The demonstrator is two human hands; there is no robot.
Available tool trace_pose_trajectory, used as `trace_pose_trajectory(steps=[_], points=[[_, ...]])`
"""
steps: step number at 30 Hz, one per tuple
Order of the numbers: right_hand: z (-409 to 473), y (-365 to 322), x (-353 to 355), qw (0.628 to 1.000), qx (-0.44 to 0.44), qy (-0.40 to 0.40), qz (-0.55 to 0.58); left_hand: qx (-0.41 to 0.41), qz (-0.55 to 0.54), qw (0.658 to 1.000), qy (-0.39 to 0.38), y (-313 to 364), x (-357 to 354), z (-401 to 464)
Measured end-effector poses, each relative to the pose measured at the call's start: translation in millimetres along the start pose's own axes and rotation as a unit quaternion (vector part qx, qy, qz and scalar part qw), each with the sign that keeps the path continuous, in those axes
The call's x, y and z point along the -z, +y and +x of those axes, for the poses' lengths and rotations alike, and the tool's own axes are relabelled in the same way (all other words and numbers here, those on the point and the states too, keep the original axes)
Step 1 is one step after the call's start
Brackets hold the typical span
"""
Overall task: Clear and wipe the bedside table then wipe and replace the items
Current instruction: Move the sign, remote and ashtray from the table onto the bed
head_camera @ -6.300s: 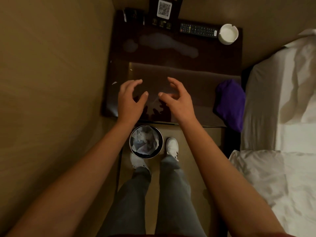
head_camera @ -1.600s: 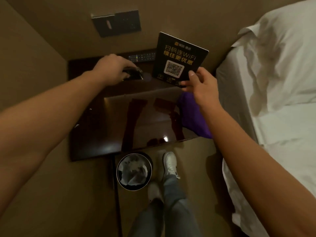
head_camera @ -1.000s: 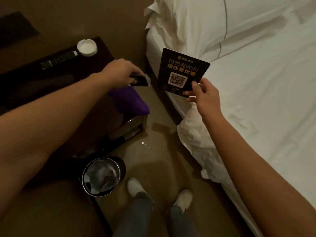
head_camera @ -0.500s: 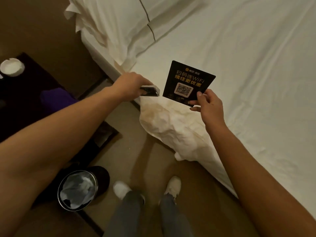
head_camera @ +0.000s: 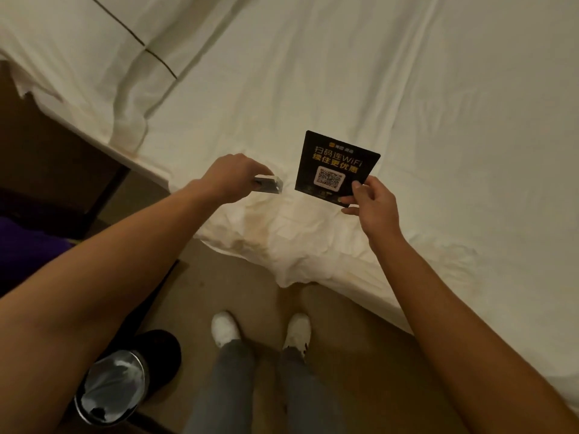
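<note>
My right hand (head_camera: 372,205) pinches the lower right corner of a black WiFi sign card (head_camera: 332,166) with a QR code, held upright over the edge of the white bed (head_camera: 407,104). My left hand (head_camera: 232,175) grips a small dark, flat box-like item (head_camera: 268,184) just left of the card, also above the bed's edge. A purple cloth (head_camera: 28,252) lies at the far left on the dark bedside table (head_camera: 18,202), mostly out of frame.
A round waste bin (head_camera: 112,389) with a plastic liner stands on the floor at lower left. My feet in white shoes (head_camera: 225,328) face the bed. A pillow (head_camera: 94,57) lies at the upper left of the bed.
I have turned from the bedside table toward the bed, carrying the sign card and the small dark item; both hands now hang over the bed's edge, and the table has slid out of view.
</note>
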State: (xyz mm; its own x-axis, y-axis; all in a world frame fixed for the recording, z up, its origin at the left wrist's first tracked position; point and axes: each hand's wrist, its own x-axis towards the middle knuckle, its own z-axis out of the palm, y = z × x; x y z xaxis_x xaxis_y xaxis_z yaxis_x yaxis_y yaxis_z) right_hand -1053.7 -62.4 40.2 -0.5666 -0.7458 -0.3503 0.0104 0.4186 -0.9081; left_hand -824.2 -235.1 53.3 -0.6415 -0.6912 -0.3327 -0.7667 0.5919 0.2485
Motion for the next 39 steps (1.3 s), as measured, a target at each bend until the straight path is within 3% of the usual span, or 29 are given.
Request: trace_pose_trajectory(steps=[12,23,39], points=[[26,48,-20,0.998,-0.051,-0.027,-0.029,-0.051,0.086,0.993,-0.055,-19,-23,66],[30,59,-48,0.997,-0.059,-0.021,-0.037,-0.077,0.09,0.984,-0.132,-44,-45,84],[37,49,-47,0.993,-0.054,-0.014,-0.103,-0.103,0.047,0.985,-0.127,-48,-40,75]])
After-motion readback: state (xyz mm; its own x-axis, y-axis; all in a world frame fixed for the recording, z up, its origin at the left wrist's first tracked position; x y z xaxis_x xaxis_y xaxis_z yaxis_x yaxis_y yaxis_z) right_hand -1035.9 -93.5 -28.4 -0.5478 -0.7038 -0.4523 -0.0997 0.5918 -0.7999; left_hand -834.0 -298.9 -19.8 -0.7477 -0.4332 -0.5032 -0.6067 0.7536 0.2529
